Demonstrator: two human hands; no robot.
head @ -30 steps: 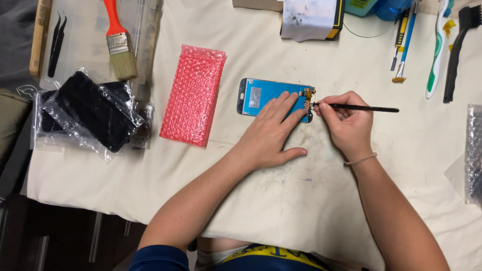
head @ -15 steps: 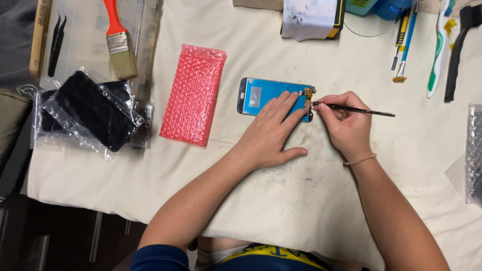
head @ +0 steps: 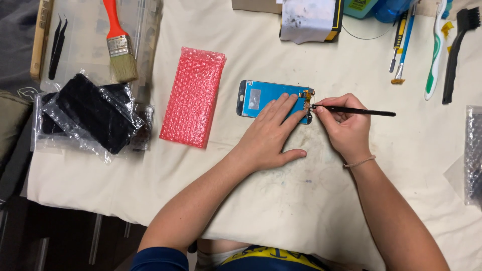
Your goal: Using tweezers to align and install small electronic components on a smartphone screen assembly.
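Very little has moved since the earlier frames: the thin black tool (head: 351, 110) has drawn slightly toward the phone part, its far end sitting a touch closer to the hand, while both hands keep their places.

The left hand (head: 268, 135) lies flat on the blue phone screen assembly (head: 261, 98), fingers spread and pressing it down against the cloth-covered bench (head: 301, 200). The assembly sits near the middle of the bench, toward the far edge; the fingers hide its near right part, so only the blue back and the dark left end show. The right hand (head: 344, 128) has its fingers pressed together, pinching the black tool like a pen, its tip at the small gold connector on the assembly's right end. The tip itself is too small to make out, and I cannot tell whether it touches.

A pink bubble-wrap pouch (head: 193, 98) lies just left of the assembly. Farther left, dark flat parts in clear plastic bags (head: 93, 115) overlap, so their number is unclear. A paintbrush with an orange handle (head: 119, 45) and black tweezers (head: 56, 45) lie at the far left corner, the brush handle cut off by the frame. Along the far right edge lie a toothbrush (head: 436, 50) and a black brush (head: 454, 55). A bubble-wrap piece (head: 473, 155) is cut off at the right edge.
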